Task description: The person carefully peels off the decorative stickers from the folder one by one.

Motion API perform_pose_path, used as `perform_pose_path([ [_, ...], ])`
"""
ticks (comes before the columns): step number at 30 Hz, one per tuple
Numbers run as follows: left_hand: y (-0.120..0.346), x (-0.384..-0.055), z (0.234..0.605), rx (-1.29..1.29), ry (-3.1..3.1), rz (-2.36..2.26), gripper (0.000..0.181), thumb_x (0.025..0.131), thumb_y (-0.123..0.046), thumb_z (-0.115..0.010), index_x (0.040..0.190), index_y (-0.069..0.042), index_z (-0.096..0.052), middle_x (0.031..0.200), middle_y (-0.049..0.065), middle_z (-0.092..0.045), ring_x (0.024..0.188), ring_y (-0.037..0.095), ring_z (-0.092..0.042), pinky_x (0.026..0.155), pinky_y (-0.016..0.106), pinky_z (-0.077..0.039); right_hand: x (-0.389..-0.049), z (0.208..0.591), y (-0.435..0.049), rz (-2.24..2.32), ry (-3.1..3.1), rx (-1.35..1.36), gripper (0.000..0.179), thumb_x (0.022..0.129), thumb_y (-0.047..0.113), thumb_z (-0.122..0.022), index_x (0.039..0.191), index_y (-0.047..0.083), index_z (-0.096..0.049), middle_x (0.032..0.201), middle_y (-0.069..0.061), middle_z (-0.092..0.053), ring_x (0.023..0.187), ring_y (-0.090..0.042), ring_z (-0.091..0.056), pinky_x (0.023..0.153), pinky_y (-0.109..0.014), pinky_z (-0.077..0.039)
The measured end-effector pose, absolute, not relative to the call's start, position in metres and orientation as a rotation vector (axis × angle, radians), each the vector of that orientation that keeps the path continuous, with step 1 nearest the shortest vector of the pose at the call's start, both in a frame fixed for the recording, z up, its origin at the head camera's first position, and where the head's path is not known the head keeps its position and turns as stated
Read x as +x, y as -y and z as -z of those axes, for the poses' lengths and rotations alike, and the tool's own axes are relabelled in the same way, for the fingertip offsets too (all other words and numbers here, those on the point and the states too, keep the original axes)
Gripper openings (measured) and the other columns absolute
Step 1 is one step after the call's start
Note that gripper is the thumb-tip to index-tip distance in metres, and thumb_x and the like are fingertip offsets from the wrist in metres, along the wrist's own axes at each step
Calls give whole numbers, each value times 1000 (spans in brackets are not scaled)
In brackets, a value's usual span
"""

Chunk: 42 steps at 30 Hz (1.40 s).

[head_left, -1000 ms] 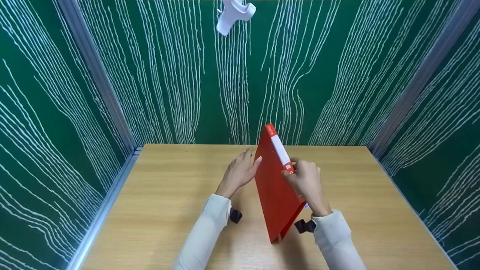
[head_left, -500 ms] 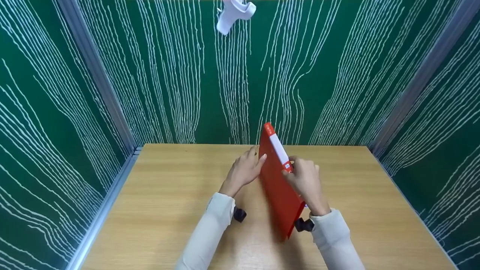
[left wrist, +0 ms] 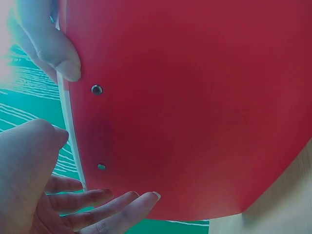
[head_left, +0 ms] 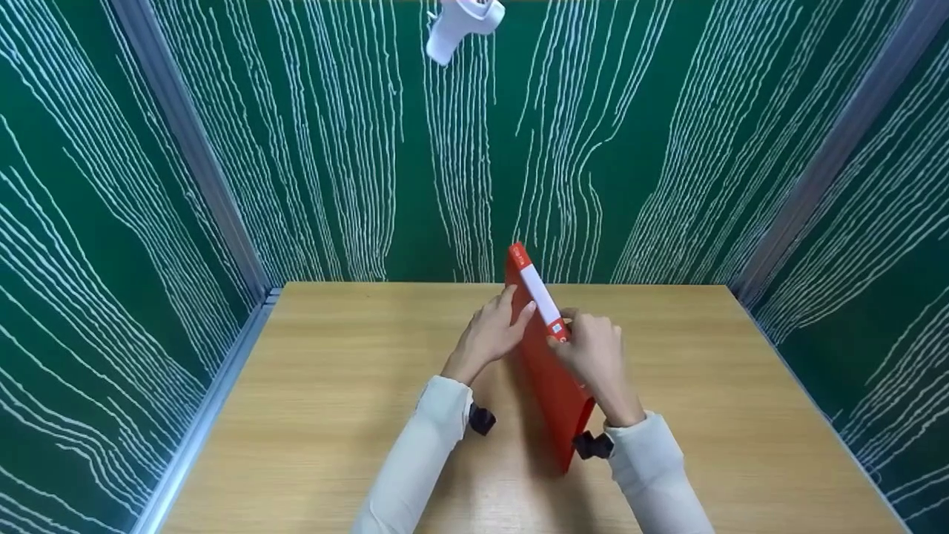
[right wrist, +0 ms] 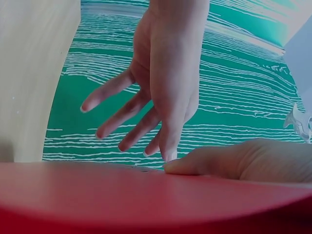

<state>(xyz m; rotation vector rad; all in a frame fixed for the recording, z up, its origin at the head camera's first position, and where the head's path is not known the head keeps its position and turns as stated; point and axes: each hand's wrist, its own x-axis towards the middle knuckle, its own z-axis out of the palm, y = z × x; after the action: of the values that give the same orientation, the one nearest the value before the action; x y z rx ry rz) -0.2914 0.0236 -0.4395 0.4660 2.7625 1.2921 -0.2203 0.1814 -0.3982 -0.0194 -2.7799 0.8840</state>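
A red file binder [head_left: 552, 397] stands on its edge, spine up and slanting, over the middle of the table. On its spine is a white label [head_left: 540, 295]. My right hand [head_left: 595, 356] pinches the spine near its closer end, thumb on the cover facing left. My left hand [head_left: 491, 332] is beside the far part of that cover, fingers extended and spread. In the left wrist view, two metal rivets [left wrist: 97, 89] show on the cover, and the fingers [left wrist: 122, 213] of the left hand overlap its edge. The binder's right side is mostly hidden in the head view.
The wooden table [head_left: 334, 400] spreads out on both sides of the binder. Green walls with white wavy lines [head_left: 356, 148] enclose it, with metal posts [head_left: 196, 141] at the corners. A white bracket-like object [head_left: 460, 30] is high at the back.
My left hand has moved right and slightly away from me, closer to the spine. The binder's far end has shifted a little left, its lower near corner right, with my right hand still gripping it.
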Motion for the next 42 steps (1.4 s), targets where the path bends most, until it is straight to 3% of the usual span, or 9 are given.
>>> perform_pose_path([
  [5,-23,-291,442,458,-2728,-1324,62,98,-59,-46,153,-35,-28,146,-1,-51,120,19,-58,99,49,-54,-219,399,-177,-980,2777,-44,50,83,18,-80,128,4,-64,113,-18,-73,87,-32,-73,76,-49,-61],
  [10,-23,-291,444,447,-2695,-1356,59,100,-58,-44,152,-34,-30,142,0,-55,117,19,-59,101,51,-52,-218,398,-173,-1008,2761,-29,49,83,17,-79,127,3,-65,113,-18,-73,87,-32,-73,76,-48,-61],
  [17,-21,-291,447,378,-2652,-1367,59,100,-59,-41,152,-36,-28,142,0,-55,116,20,-59,105,56,-48,-214,399,-166,-1075,2781,-61,50,83,18,-79,129,6,-64,115,-16,-73,88,-30,-72,76,-49,-61],
  [22,-18,-289,446,322,-2629,-1356,66,100,-62,-38,157,-36,-20,134,-1,-60,112,19,-61,106,52,-49,-213,400,-160,-1101,2801,-69,49,83,19,-79,129,8,-65,114,-14,-73,85,-28,-71,73,-45,-62],
  [25,-17,-288,445,307,-2629,-1325,70,100,-63,-34,160,-33,-14,124,0,-63,107,18,-62,103,47,-51,-213,402,-157,-1075,2803,-40,48,83,20,-79,127,7,-66,111,-15,-74,83,-28,-71,71,-43,-62],
  [31,-15,-287,443,311,-2633,-1318,76,98,-68,-31,160,-28,-16,101,2,-63,98,17,-62,90,39,-54,-212,404,-150,-1035,2797,21,47,83,18,-78,126,4,-66,107,-15,-75,77,-26,-71,69,-42,-62],
  [36,-13,-285,441,249,-2566,-1417,80,92,-76,-36,158,-33,-20,98,1,-62,97,18,-63,90,42,-54,-212,403,-142,-1009,2799,59,42,84,17,-78,123,5,-68,99,-13,-75,71,-22,-69,65,-36,-62],
  [42,-11,-282,440,196,-2512,-1490,79,90,-77,-42,151,-30,-27,91,3,-60,86,18,-62,85,39,-52,-210,404,-132,-976,2832,69,41,86,18,-76,124,7,-68,83,-7,-72,62,-17,-65,56,-27,-58],
])
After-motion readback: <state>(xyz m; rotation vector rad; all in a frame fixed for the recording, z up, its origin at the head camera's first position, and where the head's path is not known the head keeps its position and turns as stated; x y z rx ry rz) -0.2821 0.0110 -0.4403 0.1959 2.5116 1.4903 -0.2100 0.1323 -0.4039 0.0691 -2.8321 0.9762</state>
